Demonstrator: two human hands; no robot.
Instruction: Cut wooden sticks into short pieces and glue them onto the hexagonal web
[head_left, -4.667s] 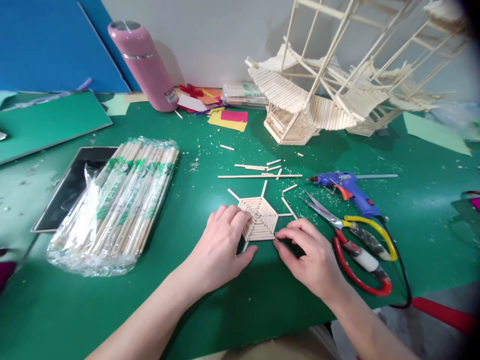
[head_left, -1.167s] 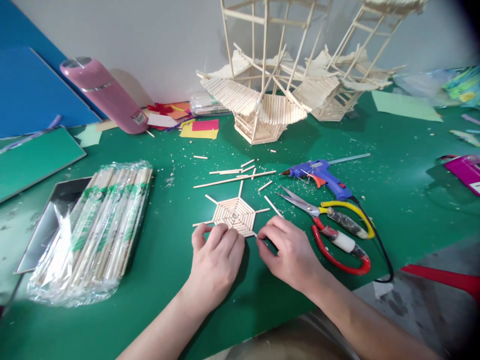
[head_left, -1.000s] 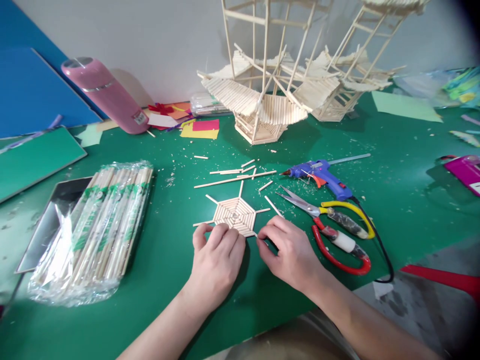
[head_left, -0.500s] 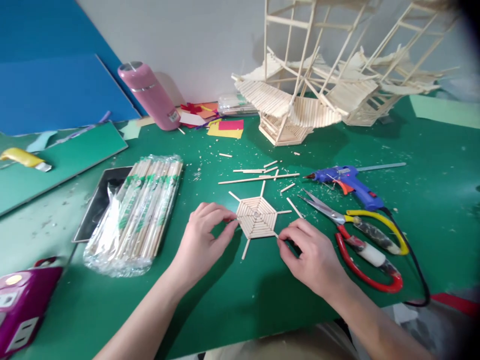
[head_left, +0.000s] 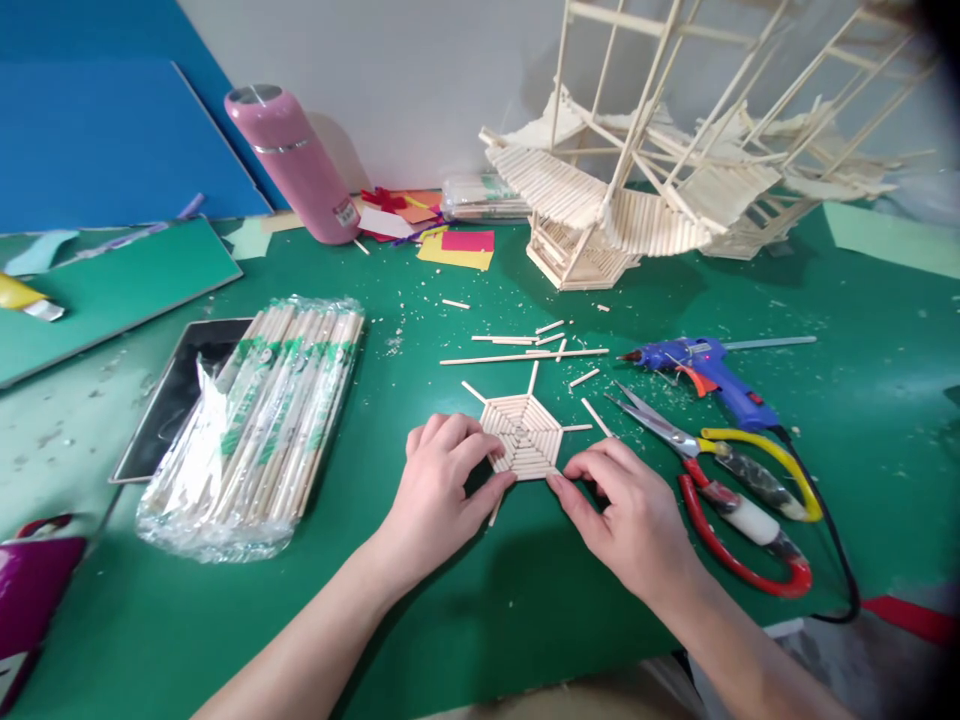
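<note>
A six-sided web of thin wooden sticks [head_left: 525, 436], with spokes jutting past its rim, lies on the green table. My left hand [head_left: 448, 485] grips its left and lower-left edge between thumb and fingers. At the lower-right corner, my right hand [head_left: 621, 498] pinches the web's edge or spoke tip. Loose cut sticks [head_left: 525, 357] lie just behind the web. To the right are a blue glue gun [head_left: 701, 375] and open scissors [head_left: 694, 445] with yellow and red handles.
Bagged sticks [head_left: 262, 430] lie on a dark tray [head_left: 169, 410] at the left. Behind stand a pink bottle [head_left: 300, 170] and a large stick structure [head_left: 592, 215]. A yellow cutter [head_left: 22, 295] rests on a green board [head_left: 127, 290]. A purple case [head_left: 34, 610] sits at lower left.
My left hand has moved right and onto the web's lower-left edge, covering more of it. My right hand has stayed at the lower-right corner. The camera view has shifted slightly.
</note>
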